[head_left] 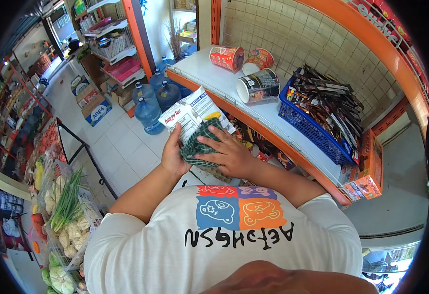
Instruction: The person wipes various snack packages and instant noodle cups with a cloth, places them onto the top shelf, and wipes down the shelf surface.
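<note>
A white bag of tortilla chips point(178, 120) is tilted up in front of my chest, beside the shelf. My left hand point(175, 156) grips its lower left side, with the thumb on the front. A dark green checked cloth point(197, 145) lies bunched against the lower part of the bag. Over that cloth, my right hand point(231, 153) presses with bent, slightly parted fingers, holding it to the bag. The bag's lower end is hidden behind the cloth and my hands.
On the white shelf point(214, 81) several cups point(258, 87) lie or stand near a blue basket point(317, 130) full of packets. An orange box point(366, 166) is at the shelf's near end. Water jugs point(148, 113) stand on the floor; vegetables point(70, 210) fill crates at left.
</note>
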`<state>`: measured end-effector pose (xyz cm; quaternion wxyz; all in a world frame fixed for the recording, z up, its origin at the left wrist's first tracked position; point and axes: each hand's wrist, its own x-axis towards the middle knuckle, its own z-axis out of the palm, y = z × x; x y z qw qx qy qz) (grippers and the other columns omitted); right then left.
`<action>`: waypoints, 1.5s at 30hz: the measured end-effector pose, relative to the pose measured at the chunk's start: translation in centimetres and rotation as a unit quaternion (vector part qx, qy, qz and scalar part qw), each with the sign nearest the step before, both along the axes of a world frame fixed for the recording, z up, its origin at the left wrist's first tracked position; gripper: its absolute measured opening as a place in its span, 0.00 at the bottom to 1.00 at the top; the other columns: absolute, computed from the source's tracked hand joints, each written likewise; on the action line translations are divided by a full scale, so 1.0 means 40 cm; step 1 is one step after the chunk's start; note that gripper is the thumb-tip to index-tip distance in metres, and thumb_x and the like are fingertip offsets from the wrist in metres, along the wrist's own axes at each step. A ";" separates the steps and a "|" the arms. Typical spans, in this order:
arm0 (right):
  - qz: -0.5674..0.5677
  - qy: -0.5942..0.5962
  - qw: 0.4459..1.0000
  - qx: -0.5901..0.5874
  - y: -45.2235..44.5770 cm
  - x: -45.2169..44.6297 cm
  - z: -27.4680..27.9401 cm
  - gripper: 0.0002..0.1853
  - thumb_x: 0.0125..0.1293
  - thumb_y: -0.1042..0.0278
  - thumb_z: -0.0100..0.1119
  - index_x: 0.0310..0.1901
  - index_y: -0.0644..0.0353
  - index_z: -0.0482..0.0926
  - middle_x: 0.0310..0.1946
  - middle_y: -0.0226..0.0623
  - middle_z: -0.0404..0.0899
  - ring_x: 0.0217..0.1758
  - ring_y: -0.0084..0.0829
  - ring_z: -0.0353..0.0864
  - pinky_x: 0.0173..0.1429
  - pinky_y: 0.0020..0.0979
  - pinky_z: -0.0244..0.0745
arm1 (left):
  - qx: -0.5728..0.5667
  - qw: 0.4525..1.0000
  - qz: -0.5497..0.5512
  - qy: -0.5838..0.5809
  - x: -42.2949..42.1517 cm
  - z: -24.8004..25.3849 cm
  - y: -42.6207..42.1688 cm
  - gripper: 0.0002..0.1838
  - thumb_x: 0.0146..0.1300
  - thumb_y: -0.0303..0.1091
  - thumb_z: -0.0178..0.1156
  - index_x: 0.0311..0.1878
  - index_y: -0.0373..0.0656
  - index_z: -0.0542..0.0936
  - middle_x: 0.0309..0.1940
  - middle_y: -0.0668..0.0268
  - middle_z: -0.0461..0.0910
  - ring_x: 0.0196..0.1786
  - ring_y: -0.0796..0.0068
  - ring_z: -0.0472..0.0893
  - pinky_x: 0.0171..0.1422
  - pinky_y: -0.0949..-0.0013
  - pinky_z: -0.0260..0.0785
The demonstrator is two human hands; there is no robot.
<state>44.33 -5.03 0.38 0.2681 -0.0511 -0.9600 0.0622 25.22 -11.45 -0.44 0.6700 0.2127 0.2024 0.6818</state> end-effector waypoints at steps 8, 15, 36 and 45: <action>-0.159 0.208 0.930 -0.257 0.031 0.037 0.060 0.25 0.62 0.74 0.58 0.63 0.55 0.72 0.70 0.53 0.59 0.76 0.52 0.53 0.74 0.43 0.53 | 0.042 0.990 0.044 0.130 0.011 0.020 -0.002 0.23 0.65 0.23 0.55 0.63 0.41 0.66 0.57 0.57 0.75 0.59 0.61 0.77 0.64 0.58 0.70; -0.047 0.122 0.990 0.049 0.003 -0.004 0.088 0.31 0.51 0.79 0.59 0.60 0.48 0.75 0.69 0.46 0.62 0.75 0.57 0.53 0.74 0.52 0.54 | 0.219 0.799 0.016 0.560 0.030 -0.036 -0.008 0.25 0.63 0.19 0.54 0.64 0.37 0.66 0.57 0.61 0.74 0.60 0.68 0.73 0.65 0.64 0.64; -0.035 0.117 0.992 -0.014 -0.014 0.020 0.110 0.30 0.49 0.78 0.60 0.58 0.48 0.77 0.71 0.40 0.58 0.76 0.55 0.50 0.74 0.53 0.54 | 0.224 0.784 0.064 0.575 0.008 0.059 0.011 0.29 0.54 0.37 0.70 0.59 0.41 0.73 0.48 0.60 0.80 0.53 0.69 0.79 0.58 0.63 0.70; -0.086 0.117 0.988 0.043 -0.017 -0.020 0.184 0.30 0.48 0.80 0.58 0.57 0.46 0.78 0.67 0.41 0.65 0.74 0.53 0.56 0.71 0.49 0.61 | 0.259 0.533 -0.024 0.805 -0.041 0.026 0.024 0.26 0.54 0.30 0.64 0.59 0.45 0.74 0.59 0.52 0.72 0.63 0.50 0.70 0.66 0.55 0.63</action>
